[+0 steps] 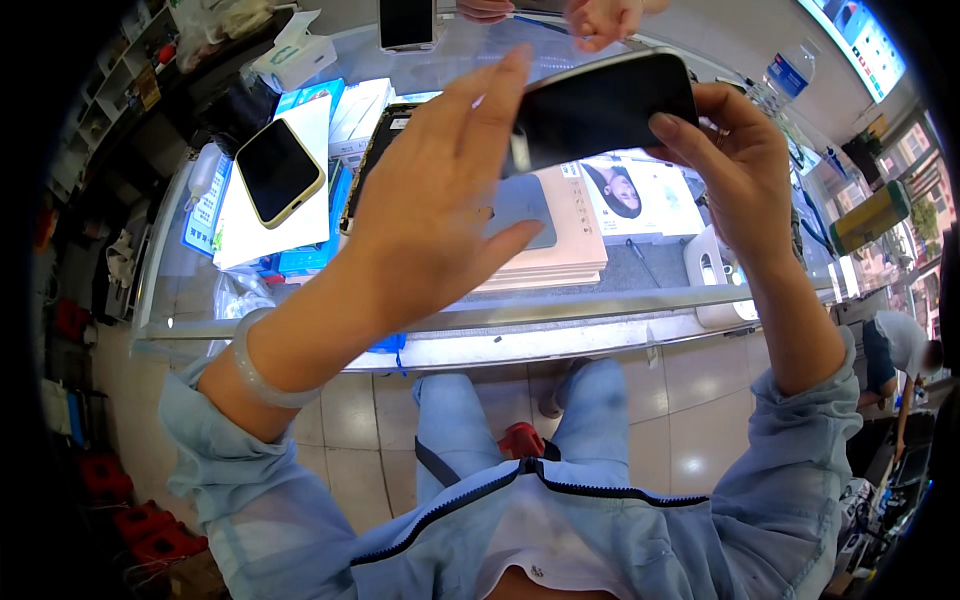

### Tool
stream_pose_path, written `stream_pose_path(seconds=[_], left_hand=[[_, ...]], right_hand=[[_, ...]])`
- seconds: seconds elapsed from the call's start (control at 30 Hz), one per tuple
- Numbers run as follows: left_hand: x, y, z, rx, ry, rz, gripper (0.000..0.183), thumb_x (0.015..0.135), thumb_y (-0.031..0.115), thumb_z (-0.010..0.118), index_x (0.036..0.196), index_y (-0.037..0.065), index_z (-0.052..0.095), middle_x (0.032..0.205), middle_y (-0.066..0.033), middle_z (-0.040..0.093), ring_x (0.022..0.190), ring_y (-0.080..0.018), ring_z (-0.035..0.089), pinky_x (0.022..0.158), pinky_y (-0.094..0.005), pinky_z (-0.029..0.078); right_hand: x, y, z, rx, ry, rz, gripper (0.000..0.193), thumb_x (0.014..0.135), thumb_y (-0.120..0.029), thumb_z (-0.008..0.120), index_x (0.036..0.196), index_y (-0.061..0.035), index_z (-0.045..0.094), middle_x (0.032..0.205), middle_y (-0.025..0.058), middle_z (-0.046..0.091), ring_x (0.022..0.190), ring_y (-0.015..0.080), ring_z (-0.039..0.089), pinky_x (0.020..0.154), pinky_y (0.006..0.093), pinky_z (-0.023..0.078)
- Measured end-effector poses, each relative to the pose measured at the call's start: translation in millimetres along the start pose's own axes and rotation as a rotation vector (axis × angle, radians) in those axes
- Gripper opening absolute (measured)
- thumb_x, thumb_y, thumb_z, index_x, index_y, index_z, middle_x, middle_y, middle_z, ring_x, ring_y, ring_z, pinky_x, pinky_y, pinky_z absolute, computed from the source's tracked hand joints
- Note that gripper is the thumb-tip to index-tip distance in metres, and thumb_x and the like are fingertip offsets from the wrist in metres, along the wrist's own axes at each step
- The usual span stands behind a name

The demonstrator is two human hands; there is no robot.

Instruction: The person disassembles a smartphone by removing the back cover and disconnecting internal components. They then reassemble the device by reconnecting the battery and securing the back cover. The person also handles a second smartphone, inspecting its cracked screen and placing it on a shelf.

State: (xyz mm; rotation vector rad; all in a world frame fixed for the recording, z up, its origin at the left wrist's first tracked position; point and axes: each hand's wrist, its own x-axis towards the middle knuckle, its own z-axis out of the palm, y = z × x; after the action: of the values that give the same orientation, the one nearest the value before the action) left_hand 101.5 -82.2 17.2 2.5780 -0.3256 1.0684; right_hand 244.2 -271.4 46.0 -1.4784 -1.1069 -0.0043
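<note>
Phone [605,112], right hand [742,165] gripping, left hand [430,195] outstretched

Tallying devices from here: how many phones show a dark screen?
3: the held phone in the right hand; the yellow-edged phone on white paper at left; the far phone at the top. The left hand may hide more.

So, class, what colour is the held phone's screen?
Black: the held phone's screen, best in head view.
</note>
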Motion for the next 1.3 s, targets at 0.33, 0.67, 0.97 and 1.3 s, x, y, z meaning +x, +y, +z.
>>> stream_pose_path(seconds=[0.33,0.67,0.97,1.3], left_hand=[[18,-5,24,-0.263,-0.506,0.057,0.091,0.048,0.02,0.086,0.128,0.01,0.045,0.115,-0.0128,0.054,0.107,-0.0302,0.051,0.093,-0.0391,0.04],[22,-14,30,-0.451,-0.733,0.123,0.089,0.049,0.023,0.086,0.129,0.011,0.047,0.119,-0.0119,0.046,0.111,-0.0298,0.044,0.095,-0.0375,0.037],[21,-9,23,-0.266,-0.721,0.159,0.08,0.047,0.027,0.086,0.12,0.011,0.057,0.117,-0.0097,0.047,0.108,-0.0283,0.045,0.096,-0.0385,0.033],[17,-22,21,-0.486,-0.66,0.137,0.077,0.05,0.02,0.085,0.118,0.004,0.056,0.112,-0.0124,0.058,0.1,-0.0284,0.056,0.088,-0.0347,0.043]], right_hand=[[-87,-16,-3,0.639,0.027,0.784,0.039,0.078,-0.006,0.069,0.111,0.0,0.049,0.101,0.0077,0.057,0.085,0.0144,0.061,0.076,0.0276,0.056],[-97,2,-30,-0.195,-0.299,0.174,0.089,0.058,-0.02,0.086,0.133,-0.0015,0.041,0.117,0.0109,0.056,0.095,0.0169,0.056,0.075,0.0283,0.047],[-99,-4,-23,-0.658,-0.367,-0.238,0.066,0.057,-0.037,0.081,0.107,-0.0002,0.058,0.094,0.0133,0.063,0.081,0.0263,0.061,0.069,0.0344,0.05],[-90,7,-20,-0.78,-0.411,-0.664,0.05,0.07,-0.034,0.071,0.098,0.0061,0.06,0.083,0.014,0.061,0.061,0.0226,0.06,0.051,0.0274,0.048]])
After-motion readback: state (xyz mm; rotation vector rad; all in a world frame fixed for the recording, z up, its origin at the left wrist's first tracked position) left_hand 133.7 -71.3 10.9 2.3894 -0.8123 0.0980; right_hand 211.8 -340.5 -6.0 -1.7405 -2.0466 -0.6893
